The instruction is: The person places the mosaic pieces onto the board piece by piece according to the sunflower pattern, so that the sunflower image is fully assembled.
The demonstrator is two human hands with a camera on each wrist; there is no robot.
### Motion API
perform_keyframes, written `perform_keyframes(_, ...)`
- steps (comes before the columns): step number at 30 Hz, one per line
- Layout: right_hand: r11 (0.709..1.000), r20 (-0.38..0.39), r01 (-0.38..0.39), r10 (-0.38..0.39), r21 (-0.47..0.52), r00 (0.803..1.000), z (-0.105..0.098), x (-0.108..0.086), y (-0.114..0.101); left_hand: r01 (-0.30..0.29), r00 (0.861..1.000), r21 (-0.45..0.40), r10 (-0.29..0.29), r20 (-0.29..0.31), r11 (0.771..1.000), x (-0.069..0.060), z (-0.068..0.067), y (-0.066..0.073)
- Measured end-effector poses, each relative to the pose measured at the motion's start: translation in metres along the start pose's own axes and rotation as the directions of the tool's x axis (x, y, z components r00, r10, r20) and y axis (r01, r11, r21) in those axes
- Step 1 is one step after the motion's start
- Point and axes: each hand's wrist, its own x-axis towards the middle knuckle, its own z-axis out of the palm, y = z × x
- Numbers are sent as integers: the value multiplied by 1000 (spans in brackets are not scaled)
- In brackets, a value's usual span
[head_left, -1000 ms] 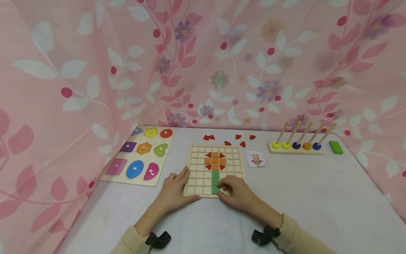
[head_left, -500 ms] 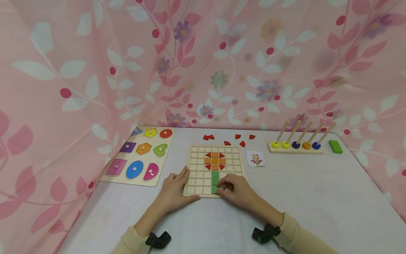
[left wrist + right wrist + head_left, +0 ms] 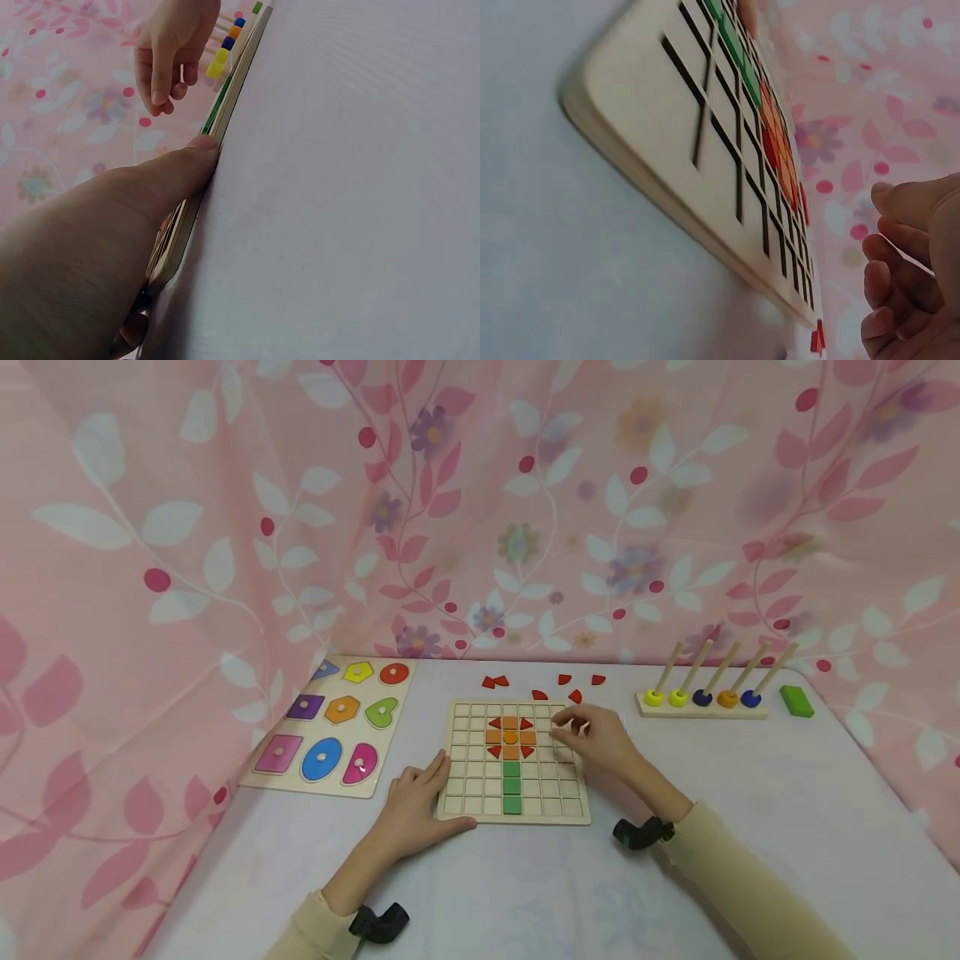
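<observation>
A wooden grid board (image 3: 472, 785) lies on the table. Set in it are green squares (image 3: 512, 785) in a column, orange squares (image 3: 510, 752) around an orange disc (image 3: 510, 737), and red triangles (image 3: 494, 752) at the diagonals. My left hand (image 3: 412, 806) rests at the board's near left corner, thumb along the near edge, extended fingers against the left side. Above the board's right side hovers my right hand (image 3: 600, 739). In the right wrist view its fingers (image 3: 877, 277) are loosely bent, with nothing visible between them. The right hand mostly hides a small pattern card (image 3: 622, 722).
Several loose red quarter-round pieces (image 3: 575, 697) lie beyond the board. A knobbed shape puzzle (image 3: 390, 739) is at the left. At the back right stand a peg rack (image 3: 701, 711) with beads and a green block (image 3: 797, 701). A floral curtain (image 3: 480, 510) encloses the back.
My right hand has left the lowest green square and moved up and right, uncovering the green column and covering the card. My left hand stays at the board's corner.
</observation>
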Motion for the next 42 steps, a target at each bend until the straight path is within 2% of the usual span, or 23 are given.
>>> perform_keyframes(6,990,-35,-110,108,-87,994,-21,38,39,3,1000,1,-3,3,1000,0,0,1)
perform_keyframes(10,972,-8,-221,221,-76,975,-24,53,54,4,1000,0,-4,4,1000,0,-1,2)
perform_keyframes(14,954,39,-279,284,-107,958,-21,62,61,7,1000,-5,-7,2,1000,-1,-1,2)
perform_keyframes(17,951,65,-276,286,-138,956,-19,66,62,8,1000,-7,-8,3,1000,-1,-1,2)
perform_keyframes(24,962,72,-199,216,-186,974,-18,76,68,2,1000,1,-2,-1,1000,-2,-1,2)
perform_keyframes(29,954,90,-226,247,-195,965,-20,76,73,-4,1000,4,4,0,1000,-2,-1,2)
perform_keyframes(42,961,75,-168,189,-219,979,-20,75,78,-2,1000,7,2,7,1000,0,0,0)
